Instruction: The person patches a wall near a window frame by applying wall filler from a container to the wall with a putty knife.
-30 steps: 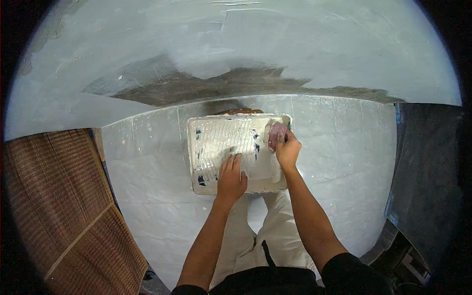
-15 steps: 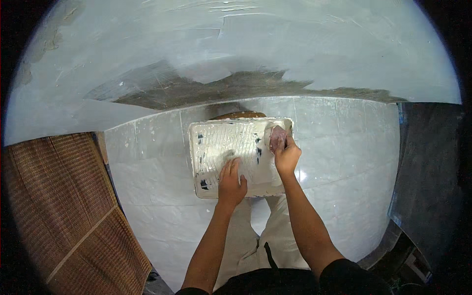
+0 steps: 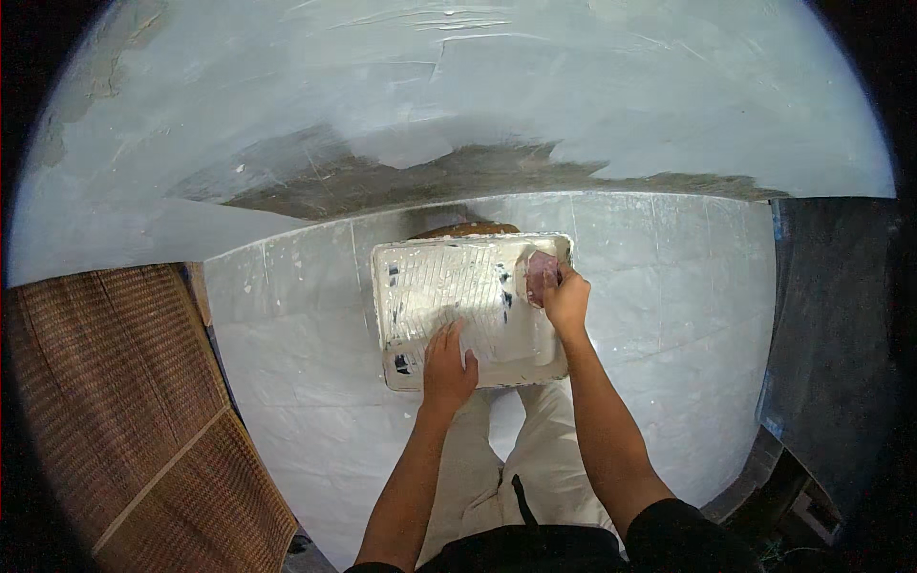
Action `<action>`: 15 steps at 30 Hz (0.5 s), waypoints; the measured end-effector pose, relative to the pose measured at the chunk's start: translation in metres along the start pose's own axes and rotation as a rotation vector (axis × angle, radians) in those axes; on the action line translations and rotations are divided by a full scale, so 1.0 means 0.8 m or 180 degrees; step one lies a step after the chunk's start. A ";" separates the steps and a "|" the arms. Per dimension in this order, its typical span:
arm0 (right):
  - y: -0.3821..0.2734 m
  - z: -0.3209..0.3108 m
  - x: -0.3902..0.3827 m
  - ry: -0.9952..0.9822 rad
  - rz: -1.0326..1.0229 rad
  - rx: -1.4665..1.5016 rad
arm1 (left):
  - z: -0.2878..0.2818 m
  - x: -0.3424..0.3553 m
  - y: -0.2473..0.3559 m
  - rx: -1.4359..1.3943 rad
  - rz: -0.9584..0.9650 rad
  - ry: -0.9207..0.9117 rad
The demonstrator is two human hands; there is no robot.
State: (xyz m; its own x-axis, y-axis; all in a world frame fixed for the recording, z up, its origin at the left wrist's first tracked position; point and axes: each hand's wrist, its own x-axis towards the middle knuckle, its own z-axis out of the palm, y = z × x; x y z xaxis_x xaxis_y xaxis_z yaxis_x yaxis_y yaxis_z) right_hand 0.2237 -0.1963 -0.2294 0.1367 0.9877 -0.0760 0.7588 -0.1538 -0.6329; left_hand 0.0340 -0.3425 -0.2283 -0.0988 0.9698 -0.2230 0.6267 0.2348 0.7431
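Observation:
A pale ridged paint tray (image 3: 411, 256), smeared with cream paint and marked with dark patches, lies in front of me. My left hand (image 3: 449, 371) is over its near part, fingers stretched out and thumb apart. Whether the fingertips press on the tray I cannot tell. At the tray's far right corner, my right hand (image 3: 570, 298) grips a flat mauve paint tool (image 3: 542, 277) with cream paint along its edge. My fingers cover part of that tool, so its exact kind is unclear.
Ahead rises a wall (image 3: 573, 86) with grey-white coating and a dark bare strip low down. A round brown object (image 3: 465, 229) shows behind the tray. Pale sheeting (image 3: 659, 325) covers the floor. A woven brown mat (image 3: 124, 401) stands left; a dark panel (image 3: 831, 315) stands right.
My right hand and the mauve tool have shifted slightly right and nearer to me. The tray sits slightly lower in the picture. My left hand keeps about the same place over it.

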 end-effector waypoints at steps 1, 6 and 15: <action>0.003 0.001 0.000 0.0008 -0.0005 -0.0002 | 0.000 0.000 -0.001 -0.0069 -0.0010 -0.0007; 0.005 0.006 -0.014 -0.0028 0.0142 0.0233 | 0.002 -0.005 -0.003 0.0104 -0.0132 0.0019; 0.018 0.037 -0.016 0.0460 0.0825 0.0811 | -0.010 -0.003 -0.010 0.0039 -0.0089 0.0049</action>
State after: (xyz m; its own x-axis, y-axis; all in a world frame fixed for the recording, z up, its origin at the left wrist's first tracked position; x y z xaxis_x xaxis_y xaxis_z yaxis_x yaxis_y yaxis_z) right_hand 0.2139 -0.2107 -0.2601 0.4053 0.9000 -0.1606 0.5074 -0.3676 -0.7794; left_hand 0.0232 -0.3465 -0.2290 -0.1284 0.9638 -0.2338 0.6330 0.2611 0.7288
